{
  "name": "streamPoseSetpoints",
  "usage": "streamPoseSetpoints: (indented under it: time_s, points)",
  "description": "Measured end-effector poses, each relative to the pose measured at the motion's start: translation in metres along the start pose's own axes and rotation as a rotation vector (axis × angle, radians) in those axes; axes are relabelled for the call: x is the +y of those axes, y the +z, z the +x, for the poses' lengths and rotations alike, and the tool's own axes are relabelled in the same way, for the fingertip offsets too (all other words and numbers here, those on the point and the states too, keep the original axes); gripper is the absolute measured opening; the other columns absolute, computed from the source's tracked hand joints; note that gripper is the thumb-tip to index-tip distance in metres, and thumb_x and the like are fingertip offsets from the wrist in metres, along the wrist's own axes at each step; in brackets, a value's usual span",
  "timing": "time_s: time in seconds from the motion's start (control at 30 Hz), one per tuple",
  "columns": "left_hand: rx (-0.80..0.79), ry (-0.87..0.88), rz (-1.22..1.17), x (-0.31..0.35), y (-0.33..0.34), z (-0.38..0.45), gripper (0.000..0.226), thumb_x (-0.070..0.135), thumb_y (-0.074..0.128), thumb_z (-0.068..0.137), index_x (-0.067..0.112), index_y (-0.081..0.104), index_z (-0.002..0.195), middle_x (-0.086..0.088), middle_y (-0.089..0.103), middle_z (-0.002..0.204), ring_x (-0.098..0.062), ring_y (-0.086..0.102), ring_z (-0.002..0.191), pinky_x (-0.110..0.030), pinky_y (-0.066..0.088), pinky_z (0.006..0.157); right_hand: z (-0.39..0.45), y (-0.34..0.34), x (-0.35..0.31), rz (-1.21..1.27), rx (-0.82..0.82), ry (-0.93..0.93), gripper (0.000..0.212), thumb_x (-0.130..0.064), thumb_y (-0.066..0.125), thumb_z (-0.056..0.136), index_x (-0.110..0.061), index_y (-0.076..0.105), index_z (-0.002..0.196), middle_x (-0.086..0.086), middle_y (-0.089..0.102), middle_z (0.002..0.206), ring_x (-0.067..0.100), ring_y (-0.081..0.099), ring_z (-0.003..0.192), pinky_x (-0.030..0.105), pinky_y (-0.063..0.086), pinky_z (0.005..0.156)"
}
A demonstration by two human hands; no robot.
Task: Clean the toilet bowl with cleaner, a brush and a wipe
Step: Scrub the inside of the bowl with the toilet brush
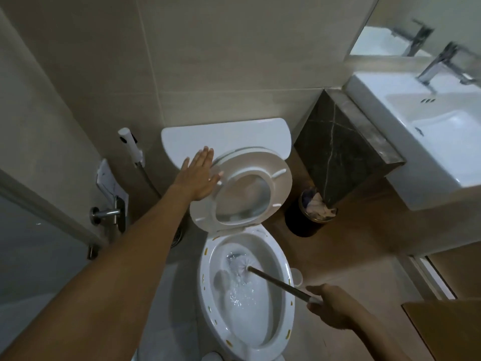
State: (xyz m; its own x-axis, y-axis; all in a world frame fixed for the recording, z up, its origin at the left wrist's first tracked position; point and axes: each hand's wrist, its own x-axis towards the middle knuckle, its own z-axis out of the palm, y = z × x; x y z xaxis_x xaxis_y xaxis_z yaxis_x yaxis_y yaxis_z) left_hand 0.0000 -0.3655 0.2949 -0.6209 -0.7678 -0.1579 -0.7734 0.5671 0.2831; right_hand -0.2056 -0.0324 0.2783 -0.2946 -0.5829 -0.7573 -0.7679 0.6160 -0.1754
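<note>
Right hand point(329, 307) curled round the near end of the brush handle point(279, 284); dark shaft runs from it up-left into the bowl point(208, 277). Brush head point(240, 265) sits at the far wall of the bowl, just past the waterline, well ahead of that hand. Water point(240, 295) is churned and bubbly, so either a flush is running or the scrub is stirring it; cannot tell which.

Left hand point(199, 177) flat, fingers straight and together, palm against the left edge of the raised seat point(242, 188), tank point(223, 139) just beyond its fingertips. Hands well apart, one to each job.

Step in hand, as I read it: scrubbing the bowl while steadying the seat.

To do it well:
- Keep the flat palm on the seat so it cannot drop on the shaft.
- Work the head round the wall and up under the rim, where small yellowish marks point(205, 252) dot the left side.
- Short strokes, head kept low, to limit splash.
- Let the head drip over the water before lifting out.

Bin point(309, 212) stands beyond the right hand. No cleaner bottle or wipe in view.
</note>
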Motion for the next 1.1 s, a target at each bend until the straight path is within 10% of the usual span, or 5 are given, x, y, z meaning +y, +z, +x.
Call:
streamPoseSetpoints:
  time_s: [0.2,1.1]
  points:
    - [0.044,0.110,0.069,0.067,0.011,0.027,0.069,0.049,0.022,0.099,0.014,-0.006,0.152,-0.004,-0.008,0.159,-0.018,-0.005,0.147,-0.041,0.000,0.117,0.002,-0.009,0.040,0.018,0.036,-0.090,0.029,-0.032,0.050,0.094,-0.027,0.062,0.119,-0.001,0.064,0.108,0.019,0.061,0.101,0.024,0.044,0.078]
    - [-0.038,0.150,0.844,0.187,0.067,0.108,0.066,0.055,0.004,0.096,0.020,-0.003,0.152,-0.003,-0.003,0.160,-0.022,-0.002,0.147,-0.051,-0.004,0.115,0.021,-0.017,0.266,0.340,0.172,-0.016,0.043,-0.034,0.059,0.092,-0.027,0.055,0.134,-0.004,0.067,0.120,0.013,0.062,0.107,0.023,0.046,0.079]
